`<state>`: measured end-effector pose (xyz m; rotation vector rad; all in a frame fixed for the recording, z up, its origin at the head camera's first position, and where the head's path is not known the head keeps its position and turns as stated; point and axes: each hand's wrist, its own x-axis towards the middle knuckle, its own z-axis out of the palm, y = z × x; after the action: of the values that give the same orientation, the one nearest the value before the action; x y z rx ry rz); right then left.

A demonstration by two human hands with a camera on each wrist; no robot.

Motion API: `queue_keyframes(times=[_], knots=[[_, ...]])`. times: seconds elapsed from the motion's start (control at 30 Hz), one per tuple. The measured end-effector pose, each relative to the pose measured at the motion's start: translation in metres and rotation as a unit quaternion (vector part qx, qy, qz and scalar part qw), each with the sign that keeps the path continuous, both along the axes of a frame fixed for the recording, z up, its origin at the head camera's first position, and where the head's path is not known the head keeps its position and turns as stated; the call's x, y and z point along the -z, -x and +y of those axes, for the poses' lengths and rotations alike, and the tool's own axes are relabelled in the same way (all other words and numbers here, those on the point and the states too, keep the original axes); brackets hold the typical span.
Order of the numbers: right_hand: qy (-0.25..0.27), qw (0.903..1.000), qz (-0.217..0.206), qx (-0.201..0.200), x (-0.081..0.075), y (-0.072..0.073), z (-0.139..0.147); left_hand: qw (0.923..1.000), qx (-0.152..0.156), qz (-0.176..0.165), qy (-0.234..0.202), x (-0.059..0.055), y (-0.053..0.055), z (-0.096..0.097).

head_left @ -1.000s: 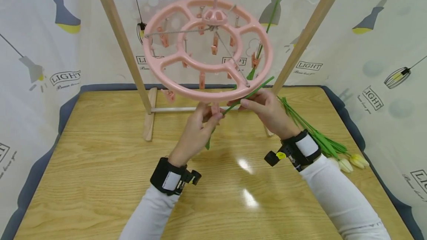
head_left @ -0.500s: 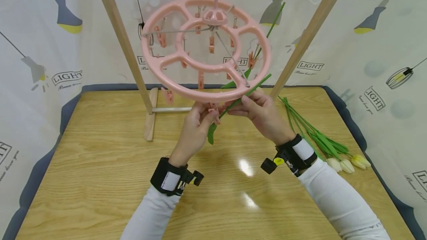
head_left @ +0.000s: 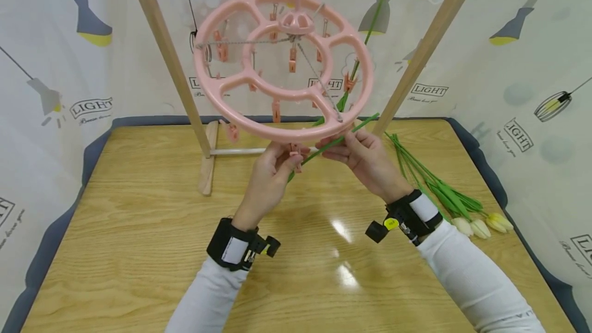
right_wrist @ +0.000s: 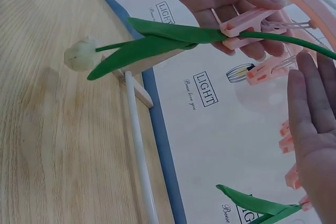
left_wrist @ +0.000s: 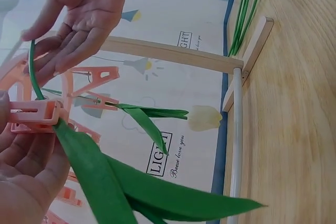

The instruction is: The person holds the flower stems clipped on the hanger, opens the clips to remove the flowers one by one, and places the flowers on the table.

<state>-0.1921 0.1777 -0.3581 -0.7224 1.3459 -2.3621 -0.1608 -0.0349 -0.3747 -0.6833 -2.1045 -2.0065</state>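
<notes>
My left hand (head_left: 267,179) pinches a pink clothespin (left_wrist: 34,114) below the front rim of the round pink hanger (head_left: 296,133). Through that clothespin runs the green stem of a white tulip (right_wrist: 81,54); its leaves come out just below the clip and its bloom points down. My right hand (head_left: 376,163) holds the upper stem between thumb and fingers, to the right of the clip, with the other fingers nearly straight. Another white tulip (left_wrist: 205,118) hangs bloom down from a clothespin (head_left: 349,84) at the hanger's right side.
Several tulips (head_left: 439,189) lie bunched on the wooden table (head_left: 139,251) at the right. The hanger hangs between two wooden posts (head_left: 168,55) of a stand, whose white crossbar (head_left: 238,152) runs low behind my hands. More clothespins (head_left: 276,112) dangle from the rings.
The stem in my right hand has swung slightly lower. Its leaf has shifted partly behind my left hand. The hanger has drifted slightly left; my left hand keeps its pinch on the clothespin.
</notes>
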Motion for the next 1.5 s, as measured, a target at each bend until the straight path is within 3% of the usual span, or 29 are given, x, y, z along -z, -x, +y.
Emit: queue_keyframes(times=[0.37,0.73,1.03,1.5], knots=[[0.033,0.9991,-0.016,0.021,-0.005,-0.002,-0.007,0.9998,-0.008,-0.015,0.013,0.0,-0.001,0.0],[0.031,0.9967,0.022,0.072,-0.005,-0.01,-0.017,0.9994,-0.013,-0.033,-0.001,-0.002,0.0,0.0],[0.02,0.9939,0.054,0.094,-0.003,-0.013,-0.022,0.9994,-0.024,-0.024,0.001,-0.001,-0.001,-0.001],[-0.006,0.99,0.07,0.123,0.0,-0.011,-0.024,0.9973,-0.067,0.03,0.004,0.001,0.001,-0.001]])
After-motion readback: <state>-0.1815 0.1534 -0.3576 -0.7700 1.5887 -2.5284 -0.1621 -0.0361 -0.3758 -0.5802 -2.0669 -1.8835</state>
